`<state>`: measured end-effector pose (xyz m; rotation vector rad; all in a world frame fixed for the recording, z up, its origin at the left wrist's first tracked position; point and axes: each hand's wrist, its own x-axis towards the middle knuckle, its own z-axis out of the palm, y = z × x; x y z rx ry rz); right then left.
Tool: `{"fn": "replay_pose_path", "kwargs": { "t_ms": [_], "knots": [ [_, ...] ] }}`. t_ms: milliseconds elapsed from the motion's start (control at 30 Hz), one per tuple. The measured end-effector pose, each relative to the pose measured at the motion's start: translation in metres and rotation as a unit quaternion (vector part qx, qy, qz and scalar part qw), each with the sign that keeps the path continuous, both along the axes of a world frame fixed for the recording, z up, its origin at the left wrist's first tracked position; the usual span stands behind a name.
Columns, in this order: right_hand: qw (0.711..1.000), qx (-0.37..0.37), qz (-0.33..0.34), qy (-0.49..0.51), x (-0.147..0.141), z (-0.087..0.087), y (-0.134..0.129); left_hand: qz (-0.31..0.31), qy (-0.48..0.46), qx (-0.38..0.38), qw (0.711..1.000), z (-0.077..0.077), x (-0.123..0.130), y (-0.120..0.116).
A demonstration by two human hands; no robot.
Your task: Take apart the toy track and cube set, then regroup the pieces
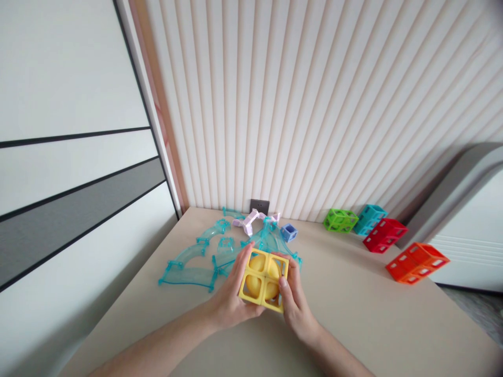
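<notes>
A yellow plastic block [262, 278] with four square openings on its face is held up over the near part of the table. Rounded yellow shapes show inside the openings. My left hand [232, 298] is closed around its left side, the thumb along the lower edge. On the right side my right hand [295, 301] grips it, thumb on the front face. Just behind the block lie translucent teal track pieces [194, 276], partly hidden by my hands and the block.
Pale purple pieces [248, 224] and a small blue cube frame [289, 232] lie near the wall. To the right stand a green block [340, 220], a teal block [369, 219], a red block [385, 235] and an orange block [417, 263]. A black socket [260, 206] is on the wall.
</notes>
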<state>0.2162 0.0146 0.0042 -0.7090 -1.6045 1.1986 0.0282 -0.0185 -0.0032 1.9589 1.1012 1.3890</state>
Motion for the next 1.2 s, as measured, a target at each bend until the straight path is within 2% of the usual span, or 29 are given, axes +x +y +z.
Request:
{"fn": "replay_pose_path", "kwargs": {
  "t_ms": [133,233,333,467,600,733,833,967,1067,1200],
  "knots": [
    [0.998,-0.042,-0.001,0.051,-0.003,0.001,0.001,0.000,-0.059,-0.033,0.998,0.004,0.001,0.000],
    [0.995,-0.040,-0.030,0.092,-0.004,0.006,0.003,0.015,-0.155,-0.087,0.984,0.007,0.002,0.003],
    [0.992,-0.042,-0.025,0.112,-0.005,0.011,0.006,-0.006,-0.253,-0.132,0.958,0.008,0.002,0.008],
    [0.990,-0.052,-0.013,0.130,-0.007,0.013,0.007,-0.040,-0.352,-0.142,0.924,0.009,0.005,0.013],
    [0.988,-0.057,-0.016,0.141,-0.010,0.007,0.007,-0.036,-0.433,-0.181,0.882,0.013,0.007,0.015],
    [0.992,-0.038,-0.019,0.117,-0.010,0.000,0.006,-0.096,-0.479,-0.236,0.840,0.018,0.006,0.009],
    [0.998,0.020,-0.037,0.038,-0.007,-0.002,0.006,-0.096,-0.474,-0.226,0.846,0.022,0.007,0.006],
    [0.996,0.073,-0.047,-0.038,-0.003,-0.002,0.008,-0.008,-0.437,-0.224,0.871,0.028,0.008,0.005],
    [0.998,0.029,-0.060,-0.012,-0.002,-0.002,0.010,0.021,-0.423,-0.249,0.871,0.031,0.009,0.005],
    [0.997,-0.051,-0.057,0.003,-0.003,-0.003,0.012,-0.030,-0.400,-0.285,0.870,0.033,0.013,0.001]
  ]
}}
